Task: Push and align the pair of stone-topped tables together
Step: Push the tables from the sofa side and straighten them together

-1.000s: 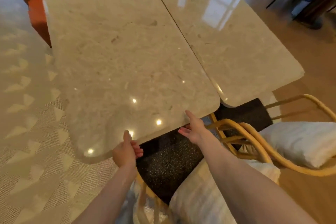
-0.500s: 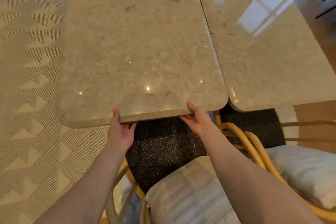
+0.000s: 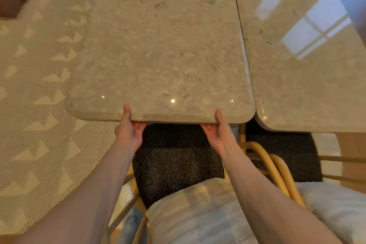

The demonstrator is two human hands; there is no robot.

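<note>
Two beige stone-topped tables stand side by side, their long edges meeting along a thin dark seam. The left table [image 3: 164, 45] fills the middle of the view; the right table [image 3: 301, 65] runs off the right edge, and its near edge sits slightly closer to me than the left one's. My left hand [image 3: 128, 132] grips the left table's near edge, thumb on top and fingers underneath. My right hand [image 3: 217, 134] holds the same edge near its right corner in the same way.
Below the table edge are a dark speckled chair seat [image 3: 178, 156], pale cushions [image 3: 198, 214] and curved yellow rattan chair frames [image 3: 273, 166]. A patterned light carpet [image 3: 39, 125] covers the floor at left. An orange sofa shows at the top corners.
My view has swung so that the tables face me squarely and fill more of the frame. Both hands went from reaching for the left table's near edge to gripping it. The near edges look closer to level.
</note>
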